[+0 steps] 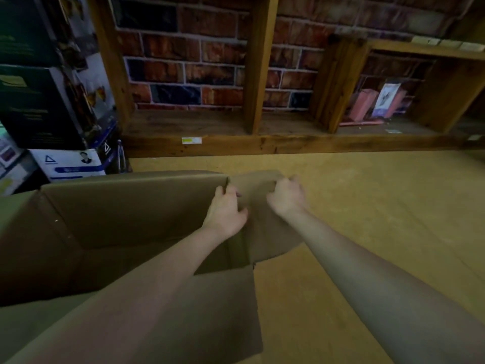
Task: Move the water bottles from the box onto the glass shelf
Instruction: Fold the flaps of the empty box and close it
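Both hands work the right end flap of an open cardboard box that sits on a tan floor before a wooden rack backed by brick. The left hand curls narrowly over the flap's inner edge at the box's far right corner; the right hand pinches the flap's top edge from outside, fingers closed on the cardboard.

The risk here is the flap itself: pulled hard outward, it could tear at the corner crease or drag the whole box across the floor. A flap left springing back would likely get in the way of reaching inside.

No water bottles can be seen. The visible part of the box's interior is dark and looks bare, and the arms hide its near right part, so whether bottles lie there cannot be told. No glass shelf shows either; only wooden shelving is in view.
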The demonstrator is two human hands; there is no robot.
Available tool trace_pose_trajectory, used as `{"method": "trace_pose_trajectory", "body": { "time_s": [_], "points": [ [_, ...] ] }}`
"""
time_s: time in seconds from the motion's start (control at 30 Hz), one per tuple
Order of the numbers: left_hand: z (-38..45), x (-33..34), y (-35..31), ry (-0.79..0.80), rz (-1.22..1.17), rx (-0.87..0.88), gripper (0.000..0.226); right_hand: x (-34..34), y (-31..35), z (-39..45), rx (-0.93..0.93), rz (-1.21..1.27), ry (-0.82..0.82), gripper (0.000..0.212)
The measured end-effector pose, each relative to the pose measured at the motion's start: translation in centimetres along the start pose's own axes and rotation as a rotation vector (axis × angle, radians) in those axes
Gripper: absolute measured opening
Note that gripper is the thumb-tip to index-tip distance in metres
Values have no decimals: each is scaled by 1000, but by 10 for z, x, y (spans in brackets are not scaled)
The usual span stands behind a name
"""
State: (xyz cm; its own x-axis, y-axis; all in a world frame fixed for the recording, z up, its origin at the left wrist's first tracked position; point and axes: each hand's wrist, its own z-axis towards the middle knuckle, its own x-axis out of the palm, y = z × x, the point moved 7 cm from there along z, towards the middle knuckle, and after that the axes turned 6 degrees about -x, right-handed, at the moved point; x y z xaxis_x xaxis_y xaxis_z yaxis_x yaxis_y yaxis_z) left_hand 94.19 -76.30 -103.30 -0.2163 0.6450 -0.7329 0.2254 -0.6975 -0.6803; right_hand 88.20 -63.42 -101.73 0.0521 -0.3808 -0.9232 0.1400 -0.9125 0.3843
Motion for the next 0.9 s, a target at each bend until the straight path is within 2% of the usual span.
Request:
{"method": "trace_pose_trajectory", "body": {
  "time_s": [0.1,0.2,0.37,0.43,0.53,0.63,0.77,0.9],
  "points": [
    [7,-22,5,-32,-57,-8,42,-41,53,-10,-145,-106,-110,42],
    [10,-49,21,-117,-70,-93,40,-45,109,-21,-292,-118,-75,44],
    [11,-87,53,-204,36,-155,31,-3,167,-43,-496,58,139,37],
    [7,-106,71,-273,47,-202,35,32,170,-52,-540,5,263,35],
    [0,-125,95,-334,46,-245,45,86,151,-62,-512,-116,515,41],
    [-2,-124,97,-300,46,-210,47,106,130,-61,-466,-192,616,47],
    [-4,-117,84,-253,14,-139,46,114,130,-58,-438,-267,619,42],
    [-4,-124,84,-232,2,-121,45,101,156,-55,-475,-149,436,29]
  ]
}}
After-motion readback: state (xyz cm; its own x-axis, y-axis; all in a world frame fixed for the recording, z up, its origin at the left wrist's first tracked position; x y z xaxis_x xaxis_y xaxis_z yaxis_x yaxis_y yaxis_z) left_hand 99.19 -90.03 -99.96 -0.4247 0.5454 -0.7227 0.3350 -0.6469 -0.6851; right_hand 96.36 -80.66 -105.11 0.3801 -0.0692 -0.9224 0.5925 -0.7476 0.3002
